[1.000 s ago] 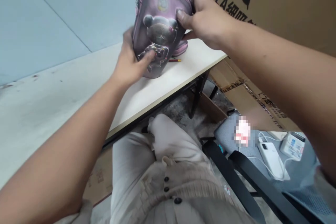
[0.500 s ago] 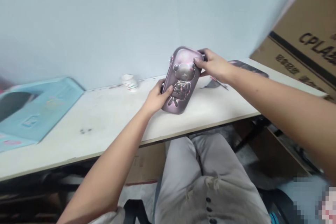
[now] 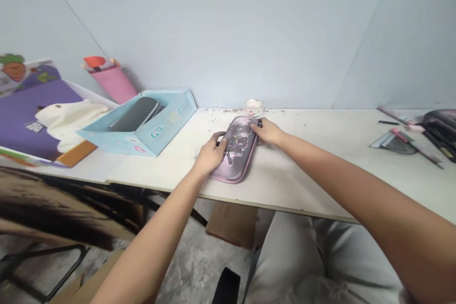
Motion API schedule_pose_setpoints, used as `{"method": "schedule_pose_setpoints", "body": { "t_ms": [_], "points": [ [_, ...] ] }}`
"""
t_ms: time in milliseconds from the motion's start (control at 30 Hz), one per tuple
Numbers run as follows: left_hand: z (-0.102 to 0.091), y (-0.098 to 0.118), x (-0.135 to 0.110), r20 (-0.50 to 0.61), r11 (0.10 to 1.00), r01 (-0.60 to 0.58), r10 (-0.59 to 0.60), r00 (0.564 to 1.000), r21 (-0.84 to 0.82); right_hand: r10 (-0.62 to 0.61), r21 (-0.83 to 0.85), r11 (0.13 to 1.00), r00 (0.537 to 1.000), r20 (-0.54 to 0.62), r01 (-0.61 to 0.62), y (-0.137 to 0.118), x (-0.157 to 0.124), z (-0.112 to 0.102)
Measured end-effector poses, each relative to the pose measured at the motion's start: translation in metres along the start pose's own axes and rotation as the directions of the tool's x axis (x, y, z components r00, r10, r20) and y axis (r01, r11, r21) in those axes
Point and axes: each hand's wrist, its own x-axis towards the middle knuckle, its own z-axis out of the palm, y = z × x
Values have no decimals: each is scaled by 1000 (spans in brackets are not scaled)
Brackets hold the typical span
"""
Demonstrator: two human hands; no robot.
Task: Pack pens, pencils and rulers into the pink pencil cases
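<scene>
Case (image 3: 235,149) flat on the white table top (image 3: 320,178), moulded pinkish-purple shell facing up, long side slanting across the table, and both hands right on it! Left hand (image 3: 213,154) at the near left edge, fingers curled over the rim, a firm grasp rather than a loose touch. Right hand (image 3: 267,132) at the far right end, fingertips hooked over the shell, equally closed on it, no release on either side. Case squarely between the two hands, much of its face uncovered, its near end jutting past the left hand toward the front edge of the table without reaching it. Best handling at this point: light, even pressure from both ends, fingers on the rim and off the raised relief, no dragging across the scattered specks on the table top. Just beyond the far end, nearly touching, a small white cup (image 3: 254,105). Off to the left, a light-blue cardboard box (image 3: 167,126) with a dark oval case (image 3: 134,114) lying in it, well apart from the hands. Far right, a clutter of stationery (image 3: 406,137), well apart from both hands too.
</scene>
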Motion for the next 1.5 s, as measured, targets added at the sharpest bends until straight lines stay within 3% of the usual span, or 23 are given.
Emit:
{"method": "schedule_pose_setpoints", "body": {
  "t_ms": [167,300,433,567,733,833,900,1000,1033,1133,1233,1333,1400,1500],
  "points": [
    [-9,-10,11,-14,976,-3,6,1000,220,-60,-34,998,998,22,61,-4,11,17],
    [-13,3,23,30,872,-58,49,998,486,-110,-42,993,993,31,111,2,8,10],
    [0,48,31,-21,767,-165,226,974,619,-134,-70,988,991,2,134,27,-5,-29],
    [46,121,40,114,734,-403,412,904,547,-103,-139,986,990,-100,89,74,-30,-106],
    [136,217,38,369,644,-670,560,742,369,-135,-447,895,942,-308,-18,141,-83,-232],
    [187,274,20,394,562,-783,678,621,266,-109,-558,809,887,-450,-184,179,-121,-303],
    [217,312,3,385,499,-847,757,528,183,-63,-555,768,826,-561,-318,201,-143,-342],
    [260,362,-25,370,369,-929,859,354,34,-7,-515,726,744,-668,-456,230,-169,-383],
    [274,376,-33,360,336,-942,878,315,4,2,-509,717,732,-682,-476,239,-175,-391],
    [307,401,-48,347,278,-960,900,264,11,2,-519,703,731,-682,-486,259,-184,-403],
    [324,405,-45,323,263,-962,906,273,75,12,-524,710,752,-659,-470,273,-184,-399],
    [321,396,-27,312,302,-943,890,332,140,78,-491,736,778,-623,-466,281,-179,-390],
    [314,388,-13,324,372,-914,855,405,161,139,-467,740,790,-598,-484,283,-175,-383],
    [305,375,6,320,538,-826,763,562,168,198,-445,727,780,-593,-523,280,-167,-374]
  ]
}}
